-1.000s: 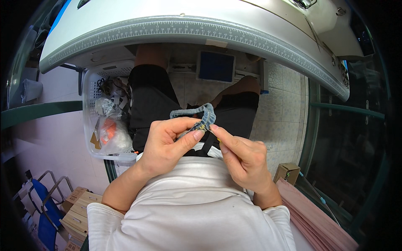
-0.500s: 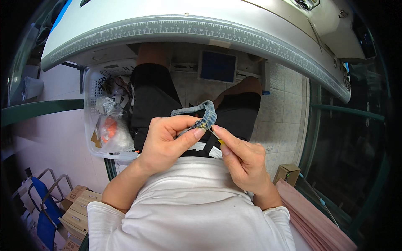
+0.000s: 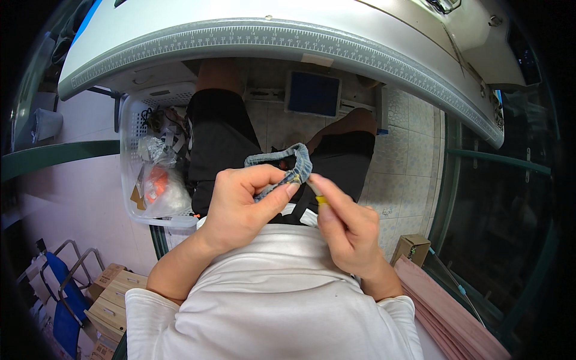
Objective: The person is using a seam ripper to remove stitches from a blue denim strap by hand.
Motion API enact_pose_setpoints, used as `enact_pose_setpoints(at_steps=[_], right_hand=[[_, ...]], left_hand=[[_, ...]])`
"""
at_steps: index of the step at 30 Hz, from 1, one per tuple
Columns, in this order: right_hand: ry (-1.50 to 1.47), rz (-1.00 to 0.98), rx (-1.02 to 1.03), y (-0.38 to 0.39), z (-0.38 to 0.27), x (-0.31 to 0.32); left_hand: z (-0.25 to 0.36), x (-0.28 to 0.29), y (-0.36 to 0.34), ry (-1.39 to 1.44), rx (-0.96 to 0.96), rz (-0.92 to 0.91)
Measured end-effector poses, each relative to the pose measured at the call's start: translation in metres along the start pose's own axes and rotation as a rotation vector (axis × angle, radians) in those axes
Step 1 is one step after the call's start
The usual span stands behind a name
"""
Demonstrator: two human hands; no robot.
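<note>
A looped strip of faded blue denim [image 3: 303,162] with yellow stitching hangs above my lap. My left hand [image 3: 243,207] pinches its lower part between thumb and fingers. My right hand [image 3: 348,228] grips a small yellow-handled tool [image 3: 321,198], with the forefinger reaching toward the denim's right side. The tool's tip is too small and blurred to make out, partly hidden by the finger.
A white worktable [image 3: 240,12] with a grey measuring edge spans the top, machine body [image 3: 498,48] at right. A plastic basket of bags [image 3: 129,156] sits left of my legs. Lower left are wooden drawers [image 3: 117,300]; right, a cardboard box [image 3: 411,249] and pink fabric [image 3: 438,306].
The tool's yellow handle shows more than a second ago as my right forefinger moves slightly up and right, now blurred. The denim loop has shifted a little upward and right.
</note>
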State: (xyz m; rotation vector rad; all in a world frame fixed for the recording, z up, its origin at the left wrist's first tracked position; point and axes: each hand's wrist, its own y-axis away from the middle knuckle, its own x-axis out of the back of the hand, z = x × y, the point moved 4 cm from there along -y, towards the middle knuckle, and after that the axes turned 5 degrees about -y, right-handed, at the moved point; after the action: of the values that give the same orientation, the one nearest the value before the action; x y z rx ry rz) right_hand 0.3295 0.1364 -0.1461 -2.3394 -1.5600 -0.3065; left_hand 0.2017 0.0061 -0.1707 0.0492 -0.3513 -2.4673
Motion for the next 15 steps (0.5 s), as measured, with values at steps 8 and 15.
enact_pose_setpoints(at_steps=[8,15], right_hand=[[-0.125,0.017,0.123,-0.026,0.007,0.008],[0.045,-0.071,0.272,-0.043,0.009,0.004]], left_hand=[[0.007,-0.001,-0.002,-0.069,-0.019,-0.056],[0.014,-0.005,-0.001,-0.249,-0.176,-0.021]])
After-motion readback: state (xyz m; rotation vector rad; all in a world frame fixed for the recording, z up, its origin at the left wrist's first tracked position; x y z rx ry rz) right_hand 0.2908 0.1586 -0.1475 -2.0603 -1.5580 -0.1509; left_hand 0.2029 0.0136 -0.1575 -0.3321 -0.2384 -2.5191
